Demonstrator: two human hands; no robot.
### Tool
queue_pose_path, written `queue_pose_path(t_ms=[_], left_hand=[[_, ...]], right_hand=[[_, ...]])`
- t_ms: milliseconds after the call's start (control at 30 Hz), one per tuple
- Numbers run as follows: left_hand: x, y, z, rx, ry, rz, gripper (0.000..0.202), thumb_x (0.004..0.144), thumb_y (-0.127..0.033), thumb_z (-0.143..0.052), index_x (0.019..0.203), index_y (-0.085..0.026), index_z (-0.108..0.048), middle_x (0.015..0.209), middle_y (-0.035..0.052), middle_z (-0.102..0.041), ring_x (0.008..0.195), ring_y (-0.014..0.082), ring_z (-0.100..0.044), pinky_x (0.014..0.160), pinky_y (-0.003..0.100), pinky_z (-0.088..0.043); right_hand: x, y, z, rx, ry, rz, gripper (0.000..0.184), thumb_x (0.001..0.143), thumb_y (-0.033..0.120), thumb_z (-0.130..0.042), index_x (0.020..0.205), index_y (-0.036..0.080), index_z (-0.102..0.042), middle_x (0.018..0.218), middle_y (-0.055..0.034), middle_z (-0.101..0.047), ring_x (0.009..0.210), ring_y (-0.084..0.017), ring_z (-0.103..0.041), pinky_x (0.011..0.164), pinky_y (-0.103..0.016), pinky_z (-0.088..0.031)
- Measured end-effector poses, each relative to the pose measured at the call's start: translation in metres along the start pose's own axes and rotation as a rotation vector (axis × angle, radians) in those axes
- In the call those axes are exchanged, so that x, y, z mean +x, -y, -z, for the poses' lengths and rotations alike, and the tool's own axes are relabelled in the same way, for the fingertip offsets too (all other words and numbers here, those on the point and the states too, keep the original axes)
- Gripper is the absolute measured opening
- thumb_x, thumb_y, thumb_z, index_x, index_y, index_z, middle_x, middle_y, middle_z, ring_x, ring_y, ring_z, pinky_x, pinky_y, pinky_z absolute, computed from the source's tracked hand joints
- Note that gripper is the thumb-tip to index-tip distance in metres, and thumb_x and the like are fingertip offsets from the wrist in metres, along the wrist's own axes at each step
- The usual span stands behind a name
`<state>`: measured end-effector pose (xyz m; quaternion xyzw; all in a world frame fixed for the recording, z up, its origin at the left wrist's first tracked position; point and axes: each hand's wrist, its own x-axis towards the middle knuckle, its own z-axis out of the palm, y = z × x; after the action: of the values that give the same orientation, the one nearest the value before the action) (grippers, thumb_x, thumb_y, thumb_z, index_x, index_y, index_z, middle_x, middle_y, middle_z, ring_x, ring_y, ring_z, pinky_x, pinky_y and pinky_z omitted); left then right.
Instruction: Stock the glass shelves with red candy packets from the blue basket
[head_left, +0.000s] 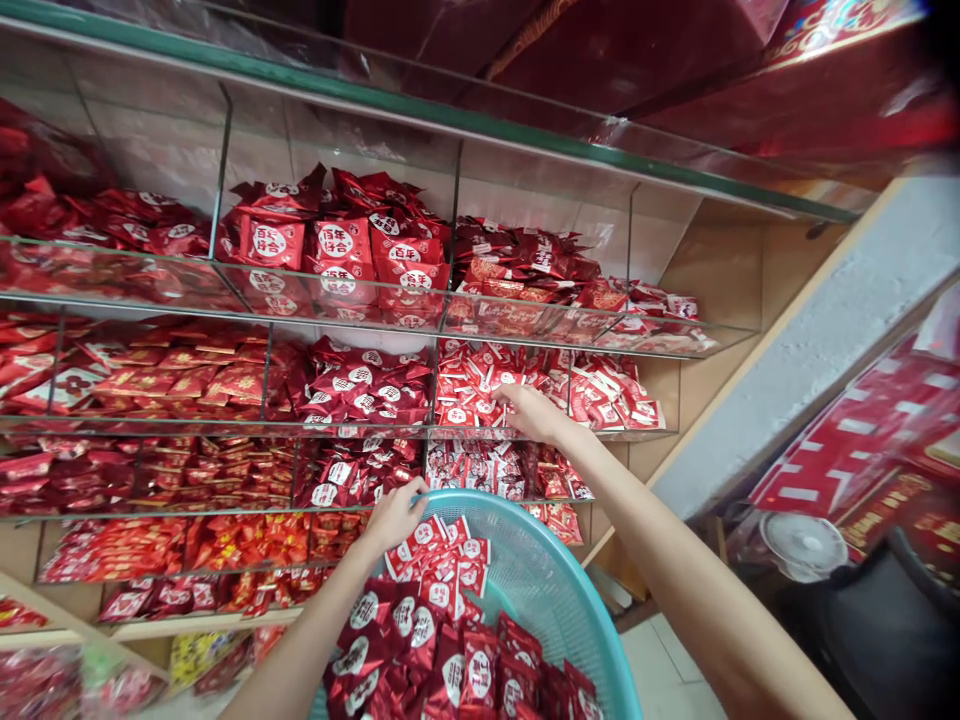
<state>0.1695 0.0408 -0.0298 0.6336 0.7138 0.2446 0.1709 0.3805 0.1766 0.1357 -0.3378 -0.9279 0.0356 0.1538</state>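
My left hand point(395, 515) grips the far rim of a teal plastic basket point(559, 590), fingers curled over its edge. Inside the basket lie several red and dark-red candy packets point(442, 625). My right hand point(531, 411) reaches into a glass shelf bin of small red-and-white packets point(600, 395). Its fingers rest on the packets, partly curled, and whether they hold one is hidden.
Tiered glass bins point(337, 250) full of red wrapped sweets cover the shelf unit ahead and to the left. Red gift boxes point(862, 440) stack at the right, with a small white fan point(802, 545) on the floor. A wooden side wall point(720, 290) closes the shelves.
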Motion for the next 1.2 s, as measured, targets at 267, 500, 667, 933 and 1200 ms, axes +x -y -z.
queue_pose_path(t_ms=[267, 500, 667, 933, 1200], left_hand=[[0.001, 0.002, -0.002, 0.016, 0.002, -0.018, 0.019, 0.081, -0.035, -0.038, 0.09, -0.026, -0.052, 0.075, -0.0035, -0.063, 0.069, 0.0124, -0.057, 0.061, 0.02, -0.033], [0.001, 0.002, -0.003, 0.032, -0.001, -0.014, 0.019, 0.081, -0.035, -0.038, 0.092, -0.027, -0.052, 0.075, -0.0034, -0.063, 0.068, 0.0125, -0.057, 0.06, 0.02, -0.034], [0.001, -0.001, -0.001, -0.003, 0.009, 0.031, 0.021, 0.08, -0.035, -0.04, 0.095, -0.028, -0.053, 0.083, -0.0025, -0.064, 0.077, 0.0132, -0.058, 0.066, 0.02, -0.036], [0.0, -0.002, -0.001, -0.01, 0.015, 0.03, 0.021, 0.08, -0.034, -0.04, 0.095, -0.028, -0.054, 0.084, -0.0027, -0.065, 0.076, 0.013, -0.059, 0.066, 0.02, -0.036], [-0.001, -0.004, 0.002, -0.017, 0.026, 0.043, 0.02, 0.08, -0.034, -0.041, 0.094, -0.028, -0.054, 0.081, -0.003, -0.064, 0.081, 0.0141, -0.058, 0.069, 0.021, -0.036]], right_hand=[[-0.021, -0.002, 0.014, -0.1, -0.069, 0.138, 0.018, 0.078, 0.011, -0.046, 0.088, 0.018, -0.059, 0.086, -0.0043, -0.053, 0.082, -0.014, -0.052, 0.075, -0.026, -0.038], [-0.047, 0.01, 0.037, -0.049, -0.359, 0.112, 0.019, 0.086, 0.021, -0.037, 0.087, 0.019, -0.056, 0.087, -0.0048, -0.051, 0.081, -0.015, -0.051, 0.072, -0.026, -0.039], [-0.074, 0.031, 0.041, 0.184, -0.661, 0.051, 0.013, 0.085, 0.025, -0.041, 0.087, 0.019, -0.052, 0.086, -0.0053, -0.053, 0.081, -0.016, -0.05, 0.073, -0.03, -0.04], [-0.116, 0.046, -0.084, 1.108, -0.195, -0.323, 0.018, 0.078, 0.033, -0.047, 0.09, 0.022, -0.04, 0.068, 0.0033, -0.05, 0.052, -0.012, -0.055, 0.049, -0.026, -0.046], [-0.146, 0.019, -0.174, 1.084, -0.096, -0.636, 0.012, 0.068, 0.026, -0.048, 0.075, 0.02, -0.04, 0.063, 0.0047, -0.051, 0.049, -0.015, -0.06, 0.046, -0.029, -0.05]])
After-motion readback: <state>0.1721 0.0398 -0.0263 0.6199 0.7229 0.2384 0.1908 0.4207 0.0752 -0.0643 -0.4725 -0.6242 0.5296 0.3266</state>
